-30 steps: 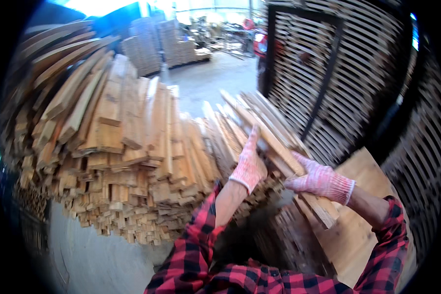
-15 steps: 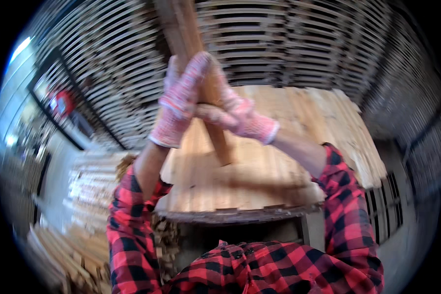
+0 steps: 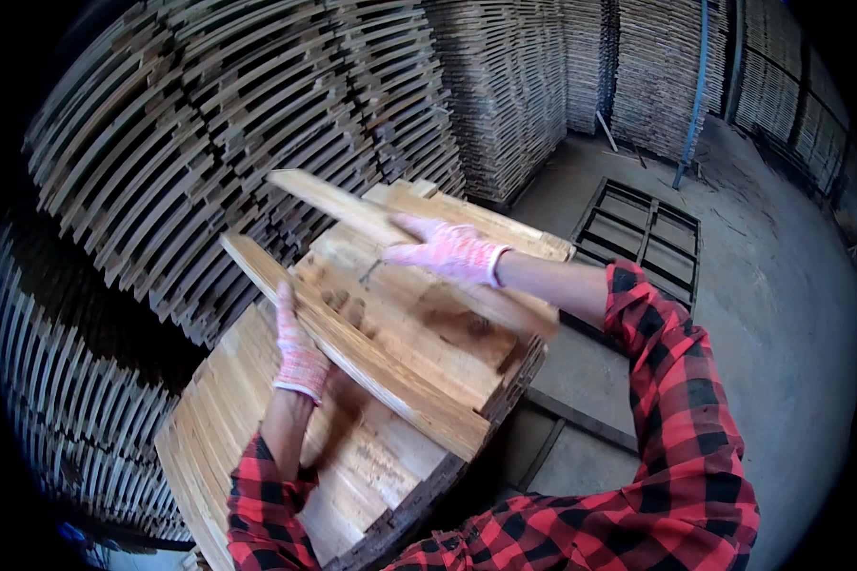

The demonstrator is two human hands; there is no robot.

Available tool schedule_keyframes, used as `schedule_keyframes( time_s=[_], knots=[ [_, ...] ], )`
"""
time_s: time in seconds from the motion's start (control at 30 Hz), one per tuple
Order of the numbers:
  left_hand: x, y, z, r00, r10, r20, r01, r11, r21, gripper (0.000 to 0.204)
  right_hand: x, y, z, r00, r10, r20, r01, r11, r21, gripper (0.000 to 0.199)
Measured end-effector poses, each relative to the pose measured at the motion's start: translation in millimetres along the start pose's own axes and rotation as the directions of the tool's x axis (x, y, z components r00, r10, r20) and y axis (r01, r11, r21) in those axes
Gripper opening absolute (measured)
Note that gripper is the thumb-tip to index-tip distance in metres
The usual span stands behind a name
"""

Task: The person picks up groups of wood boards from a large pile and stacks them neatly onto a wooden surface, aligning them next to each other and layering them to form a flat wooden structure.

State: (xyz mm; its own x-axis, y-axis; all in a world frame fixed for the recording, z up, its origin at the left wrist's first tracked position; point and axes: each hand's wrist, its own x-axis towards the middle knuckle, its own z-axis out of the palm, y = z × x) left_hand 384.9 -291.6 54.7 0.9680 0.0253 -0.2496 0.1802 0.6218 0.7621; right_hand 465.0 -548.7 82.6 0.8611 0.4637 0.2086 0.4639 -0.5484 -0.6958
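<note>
My left hand (image 3: pixel 298 344), in a pink knit glove, grips a long wooden slat (image 3: pixel 371 366) that runs from upper left down to lower right over a flat stack of boards (image 3: pixel 381 476). My right hand (image 3: pixel 445 250), gloved the same way, holds a second wooden slat (image 3: pixel 326 196) angled above the stack. Both slats lie slightly apart, the right one higher. Red and black checked sleeves cover my forearms.
Tall walls of stacked slats (image 3: pixel 209 124) rise at the left and behind. A dark metal frame (image 3: pixel 643 233) lies on the concrete floor (image 3: pixel 771 314) to the right. A blue pole (image 3: pixel 695 86) stands at the back right.
The view has swung from a loose heap of slats to the flat stack. Both hands, earlier together on one bundle held upright, now hold separate slats lowered over the stack.
</note>
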Motion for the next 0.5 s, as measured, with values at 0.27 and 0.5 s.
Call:
schedule_keyframes(
  time_s=[0.27,0.5],
  knots=[
    [45,-58,-20,0.999,-0.05,-0.02,0.046,0.985,-0.165,0.101,63,166,-77,0.961,0.277,-0.002,-0.252,0.873,-0.418,0.06],
    [40,-51,-27,0.997,-0.073,-0.012,0.07,0.985,-0.158,0.094,109,229,-73,0.952,0.027,0.305,0.083,0.936,-0.343,0.074]
  ],
)
